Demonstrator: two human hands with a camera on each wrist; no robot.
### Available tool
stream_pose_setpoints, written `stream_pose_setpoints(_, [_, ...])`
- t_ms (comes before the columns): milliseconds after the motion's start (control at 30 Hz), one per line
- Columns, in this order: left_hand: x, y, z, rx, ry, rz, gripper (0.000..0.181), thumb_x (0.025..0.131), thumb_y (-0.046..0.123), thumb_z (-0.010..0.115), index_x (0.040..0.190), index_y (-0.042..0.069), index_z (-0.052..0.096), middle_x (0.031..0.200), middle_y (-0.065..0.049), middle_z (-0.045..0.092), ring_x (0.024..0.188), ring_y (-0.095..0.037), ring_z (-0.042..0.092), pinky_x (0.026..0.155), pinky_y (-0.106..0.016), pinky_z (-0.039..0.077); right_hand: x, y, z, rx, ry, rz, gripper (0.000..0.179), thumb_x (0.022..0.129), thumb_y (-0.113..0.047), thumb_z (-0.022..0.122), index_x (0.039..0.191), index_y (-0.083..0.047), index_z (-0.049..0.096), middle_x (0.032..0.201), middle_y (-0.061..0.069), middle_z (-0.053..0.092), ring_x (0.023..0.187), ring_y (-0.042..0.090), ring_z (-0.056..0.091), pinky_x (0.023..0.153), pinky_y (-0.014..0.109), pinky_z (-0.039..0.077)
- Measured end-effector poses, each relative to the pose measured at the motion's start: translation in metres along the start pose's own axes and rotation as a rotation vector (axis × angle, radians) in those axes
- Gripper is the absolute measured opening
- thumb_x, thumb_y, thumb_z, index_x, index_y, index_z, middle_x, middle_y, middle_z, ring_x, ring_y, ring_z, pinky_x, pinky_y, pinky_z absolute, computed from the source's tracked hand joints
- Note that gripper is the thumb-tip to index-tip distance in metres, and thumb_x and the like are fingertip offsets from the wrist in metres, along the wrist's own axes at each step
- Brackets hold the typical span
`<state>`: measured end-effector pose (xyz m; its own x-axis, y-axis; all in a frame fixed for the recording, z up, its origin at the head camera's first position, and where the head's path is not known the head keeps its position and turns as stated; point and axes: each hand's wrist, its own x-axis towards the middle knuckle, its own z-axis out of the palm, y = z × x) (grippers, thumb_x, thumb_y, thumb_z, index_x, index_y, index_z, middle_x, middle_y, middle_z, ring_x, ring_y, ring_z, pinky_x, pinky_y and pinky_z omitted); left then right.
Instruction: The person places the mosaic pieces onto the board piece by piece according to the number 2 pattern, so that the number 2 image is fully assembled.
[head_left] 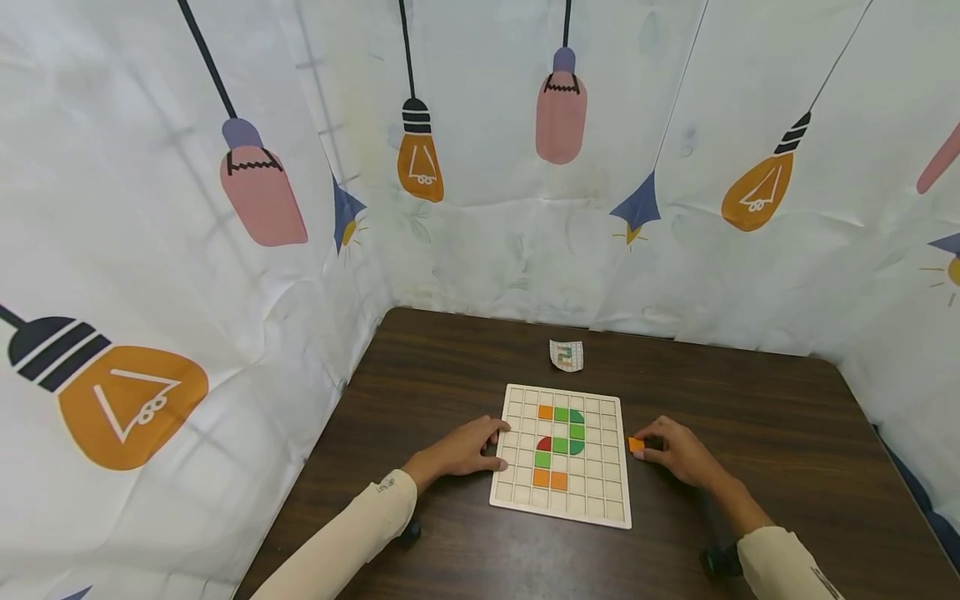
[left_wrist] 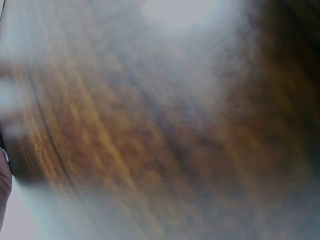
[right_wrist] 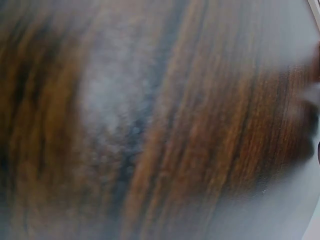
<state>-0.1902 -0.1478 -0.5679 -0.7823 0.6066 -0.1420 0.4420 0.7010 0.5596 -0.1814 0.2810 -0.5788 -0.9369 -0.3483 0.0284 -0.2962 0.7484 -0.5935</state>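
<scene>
A pale square grid board [head_left: 517, 498] lies on the table in the head view. Green squares, orange squares, dark green quarter-rounds [head_left: 577, 447] and a red quarter-round [head_left: 544, 443] sit in its cells, forming a bent figure. At the board's left edge rests my left hand [head_left: 467, 447], thumb and forefinger spread apart on the rim. Just off the right edge, my right hand [head_left: 678, 452] pinches an orange square tile [head_left: 636, 444] between thumb and fingers. Both wrist views show mostly blurred tabletop, with only slivers of hand at their outer edges.
A small printed paper card [head_left: 566, 356] with a coloured pattern lies beyond the board. The dark wood table [head_left: 450, 358] meets a hanging white cloth [head_left: 480, 258] printed with lamps and bulbs at its back and left.
</scene>
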Motion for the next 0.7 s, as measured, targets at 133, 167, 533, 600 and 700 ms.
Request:
stream_pose_setpoints(133, [-0.0003, 0.0004, 0.0006, 0.003, -0.001, -0.002, 0.059, 0.090, 0.044, 0.074, 0.138, 0.017, 0.053, 0.101, 0.007, 0.048, 0.084, -0.005, 0.046, 0.074, -0.023, 0.039, -0.0020, -0.0013, 0.0007, -0.013, 0.015, 0.007, 0.029, 0.085, -0.030, 0.080, 0.107, -0.012, 0.075, 0.098, -0.002, 0.063, 0.075, 0.005, 0.046, 0.064, 0.024, 0.040])
stream_pose_setpoints(167, [-0.0003, 0.0004, 0.0007, 0.003, -0.001, -0.001, 0.059, 0.090, 0.043, 0.074, 0.138, 0.017, 0.053, 0.101, 0.007, 0.048, 0.084, -0.005, 0.046, 0.074, -0.023, 0.039, -0.0024, -0.0018, 0.0008, -0.012, 0.019, 0.012, 0.028, 0.085, -0.030, 0.080, 0.107, -0.012, 0.075, 0.099, -0.002, 0.064, 0.075, 0.005, 0.047, 0.064, 0.024, 0.041])
stream_pose_setpoints(533, [-0.0002, 0.0000, 0.0005, 0.004, 0.003, 0.000, 0.059, 0.090, 0.045, 0.073, 0.138, 0.017, 0.053, 0.101, 0.007, 0.049, 0.084, -0.006, 0.046, 0.074, -0.023, 0.039, -0.0042, -0.0039, -0.0035, 0.072, 0.002, 0.100, 0.026, 0.088, -0.024, 0.078, 0.109, -0.011, 0.070, 0.095, 0.003, 0.063, 0.058, 0.007, 0.050, 0.049, 0.026, 0.047])
stream_pose_setpoints(600, [-0.0001, 0.0001, 0.0003, 0.003, 0.003, 0.000, 0.059, 0.090, 0.045, 0.073, 0.138, 0.017, 0.053, 0.101, 0.007, 0.049, 0.084, -0.005, 0.046, 0.074, -0.023, 0.039, -0.0050, -0.0041, -0.0046, 0.089, -0.010, 0.111, 0.028, 0.088, -0.025, 0.077, 0.110, -0.011, 0.069, 0.095, 0.004, 0.061, 0.055, 0.009, 0.050, 0.048, 0.027, 0.047])
stream_pose_setpoints(700, [-0.0005, 0.0003, 0.0000, 0.001, -0.001, -0.004, 0.059, 0.090, 0.045, 0.073, 0.138, 0.017, 0.053, 0.101, 0.007, 0.049, 0.084, -0.005, 0.046, 0.074, -0.023, 0.039, -0.0063, -0.0045, -0.0053, 0.100, -0.016, 0.120, 0.029, 0.088, -0.027, 0.077, 0.111, -0.011, 0.069, 0.095, 0.004, 0.060, 0.053, 0.009, 0.050, 0.047, 0.027, 0.046])
